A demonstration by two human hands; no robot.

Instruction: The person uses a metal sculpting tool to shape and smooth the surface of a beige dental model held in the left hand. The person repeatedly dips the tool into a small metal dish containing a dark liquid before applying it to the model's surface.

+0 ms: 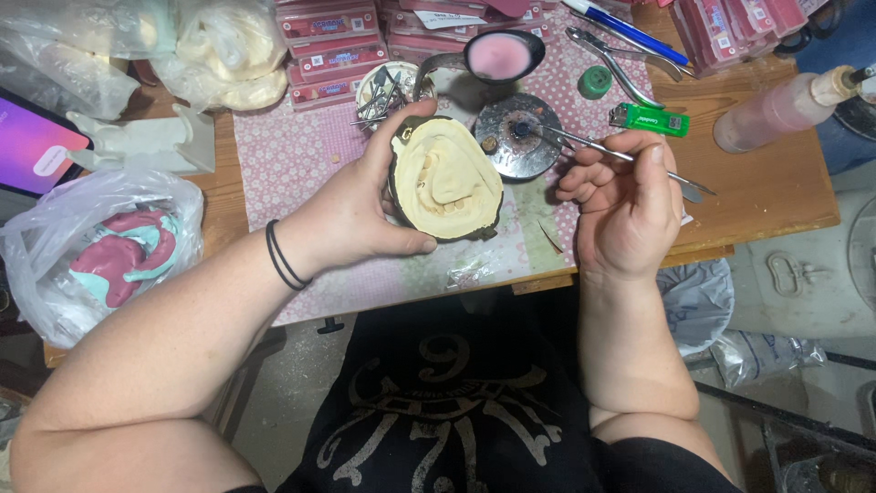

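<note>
One dental cast, one green lighter, one blue pen, two black wristbands, one pink-filled ladle

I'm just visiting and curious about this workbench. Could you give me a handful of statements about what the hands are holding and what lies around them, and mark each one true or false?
1. The left hand holds a cream dental cast in a dark flask. True.
2. The right hand is empty. False: it holds a thin metal instrument whose tip reaches to the round metal dish.
3. A green lighter lies on the table above the right hand. True.
4. The spoon at the top holds a blue material. False: what it holds is pink.
5. The plastic bag at the left holds pink and pale teal pieces. True.
</note>
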